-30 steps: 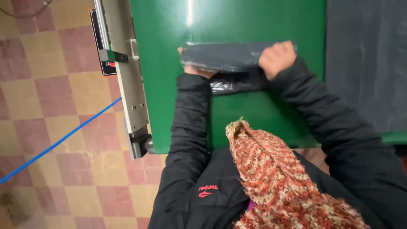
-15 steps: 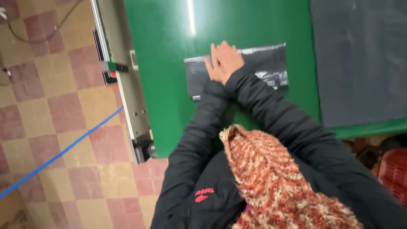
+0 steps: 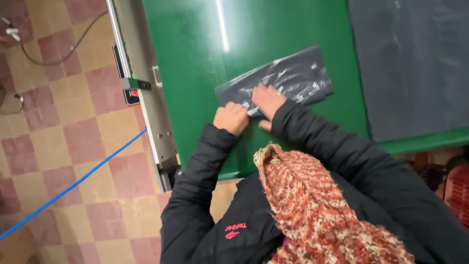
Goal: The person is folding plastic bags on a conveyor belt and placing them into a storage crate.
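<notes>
- A checkered floor (image 3: 58, 146) of pink and tan tiles spreads to the left of a glossy green table (image 3: 195, 63), seen from above; a streak of overhead light glints on the tabletop.
- A grey metal rail (image 3: 146, 102) runs along the table's left edge, carrying a small black bracket with a red patch just beside it.
- A blue cable (image 3: 73, 183) crosses the floor on a diagonal, while a dark cord loops near the upper left corner.
- A dark grey mat (image 3: 415, 63) covers the table's right side, well apart from the hands.
- A flat, shiny black plastic bag (image 3: 293, 78) lies near the middle of the green surface, slightly tilted, its right end higher than its left.
- The left hand (image 3: 231, 119) is curled into a loose fist, pinching the bag's lower left edge between the fingers.
- The right hand (image 3: 266, 101) lies just beside it, fingers spread flat and pressing down on the bag's near edge, thumb pointing back toward the body.
- Both arms wear black jacket sleeves (image 3: 205, 171); a knitted scarf (image 3: 317, 210) in red, orange and cream hangs at the chest.
- A red crate (image 3: 457, 190) shows at the lower right, below the table's edge.
</notes>
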